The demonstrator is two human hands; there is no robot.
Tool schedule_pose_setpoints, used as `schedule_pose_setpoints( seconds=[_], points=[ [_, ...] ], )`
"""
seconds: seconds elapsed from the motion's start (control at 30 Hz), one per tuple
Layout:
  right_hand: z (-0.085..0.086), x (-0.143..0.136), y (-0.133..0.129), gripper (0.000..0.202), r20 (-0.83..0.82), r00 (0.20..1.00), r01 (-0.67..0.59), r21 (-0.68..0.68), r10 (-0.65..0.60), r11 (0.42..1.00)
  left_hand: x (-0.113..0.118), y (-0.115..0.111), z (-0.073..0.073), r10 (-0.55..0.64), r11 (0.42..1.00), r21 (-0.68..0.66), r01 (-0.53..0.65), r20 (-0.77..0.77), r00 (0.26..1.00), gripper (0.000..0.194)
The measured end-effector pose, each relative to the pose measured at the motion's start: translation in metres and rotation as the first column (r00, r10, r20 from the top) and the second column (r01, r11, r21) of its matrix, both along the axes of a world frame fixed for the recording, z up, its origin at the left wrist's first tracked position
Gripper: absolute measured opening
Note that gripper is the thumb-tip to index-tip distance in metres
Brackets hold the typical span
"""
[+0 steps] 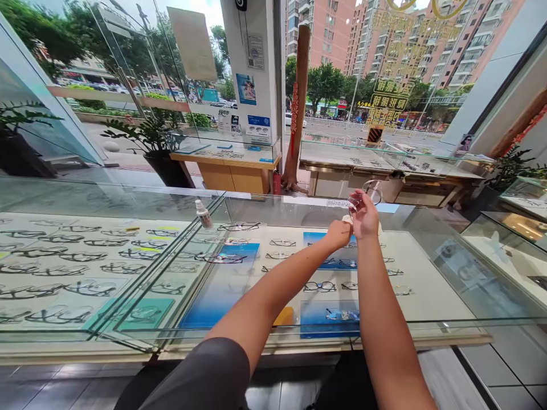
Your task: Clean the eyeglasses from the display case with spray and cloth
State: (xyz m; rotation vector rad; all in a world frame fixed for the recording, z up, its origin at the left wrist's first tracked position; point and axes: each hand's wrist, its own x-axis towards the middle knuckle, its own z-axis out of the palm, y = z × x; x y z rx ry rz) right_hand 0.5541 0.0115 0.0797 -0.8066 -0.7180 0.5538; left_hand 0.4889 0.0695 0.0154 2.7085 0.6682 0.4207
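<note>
Above the glass counter, my right hand (366, 215) is raised with its fingers curled around a pair of thin-framed eyeglasses (380, 192). One lens stands up beyond the fingertips; the rest is partly hidden by the hand. My left hand (340, 233) is closed beside my right wrist, its knuckles upward. A bit of white, cloth-like material (348, 218) shows at its fingers, largely covered by the hands. On the counter top, to the left, are a small white spray bottle (204, 214), dark-framed eyeglasses (238, 226) and another pair of eyeglasses (220, 258).
Beneath the glass top (273, 213), several rows of spectacle frames lie on white and blue display boards (239, 285). A second glass case (51, 199) adjoins on the left. Farther off are low display cabinets (233, 176), potted plants (164, 165) and a wooden post (299, 108).
</note>
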Motion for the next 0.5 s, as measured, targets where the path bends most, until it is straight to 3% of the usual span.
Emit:
schedule_pose_setpoints(
  seconds=[0.1,0.2,0.37,0.5],
  points=[
    [0.002,-0.005,-0.002,0.035,0.0,1.0,-0.015,0.021,0.015,1.0,-0.021,0.004,0.009,0.075,0.994,-0.077,-0.072,0.039,0.996,0.026],
    [0.005,-0.012,-0.005,0.032,-0.009,1.0,-0.029,0.029,0.03,0.999,-0.057,0.009,0.026,0.13,0.981,-0.158,-0.114,0.092,0.987,0.023],
    [0.006,-0.029,-0.004,0.031,-0.011,0.999,-0.033,0.022,0.033,0.999,-0.137,0.008,0.053,0.192,0.958,-0.244,-0.152,0.15,0.97,0.021],
    [0.004,-0.046,-0.001,0.031,0.053,0.997,-0.052,-0.041,0.055,0.998,-0.203,-0.006,0.073,0.191,0.949,-0.276,-0.154,0.114,0.975,0.032]
  ],
)
